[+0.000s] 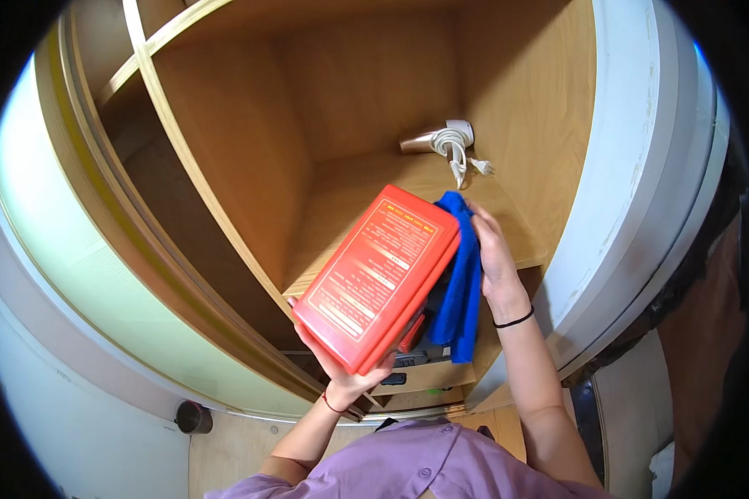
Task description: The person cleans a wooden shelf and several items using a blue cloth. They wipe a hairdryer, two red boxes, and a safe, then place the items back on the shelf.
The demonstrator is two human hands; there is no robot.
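Note:
A red box (381,274) with printed writing on its upper face is tilted in front of me, before the open cabinet. My left hand (343,362) grips its lower end from beneath, the fingers partly hidden by the box. A blue cloth (462,280) hangs down along the box's right side. My right hand (496,256) holds the cloth against that side near the upper corner; its fingertips are mostly behind the cloth.
On the wooden cabinet shelf (362,181) lies a hair dryer (437,140) with its white cord wound round it. Lower down, partly hidden, is a compartment (418,380) holding several dark things. A sliding door (100,249) stands at left, and a dark cup-like container (193,416) is on the floor.

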